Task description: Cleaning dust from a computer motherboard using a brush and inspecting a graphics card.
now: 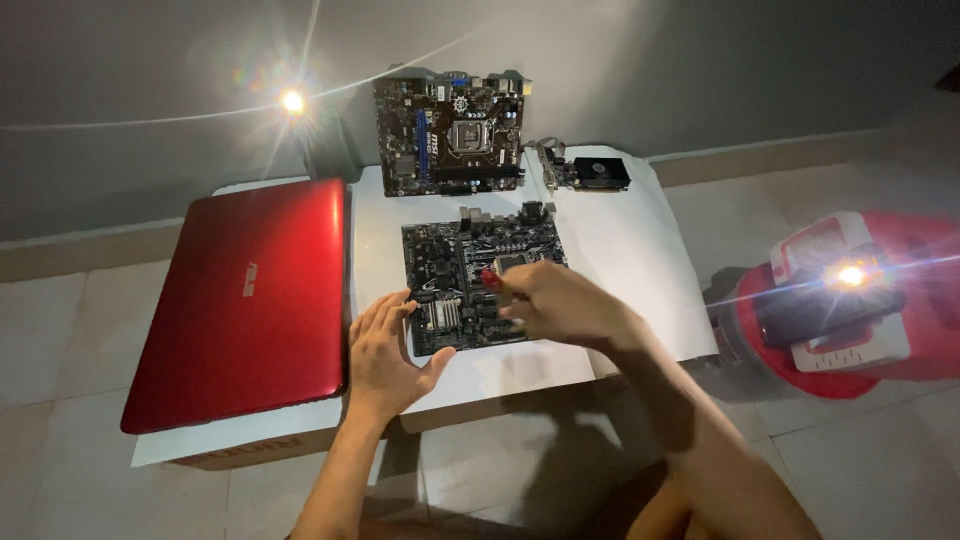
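Both forearms come up from the bottom of the head view, closest to me. The left hand [385,355] lies flat and open, fingers spread, on the white sheet [640,250], its fingertips touching the left edge of the near motherboard [455,270]; it grips nothing. The right hand [555,300] hovers over the board's right half, fingers curled around a small red-handled tool [491,278], probably a screwdriver, though motion blur keeps me from being sure. Its tip points near the processor socket.

That board lies flat in the middle of the sheet. I judge it light, stiff and fragile: bare solder, pins and a finned heatsink [441,315] stick up, so it is best held by its edges, never by the socket or components.

Behind it a second motherboard [450,135] leans upright against the wall, with a small graphics card [590,172] just beside it. A closed red laptop [245,300] rests to the left. At right stands a red and white lamp [850,290], glaring.
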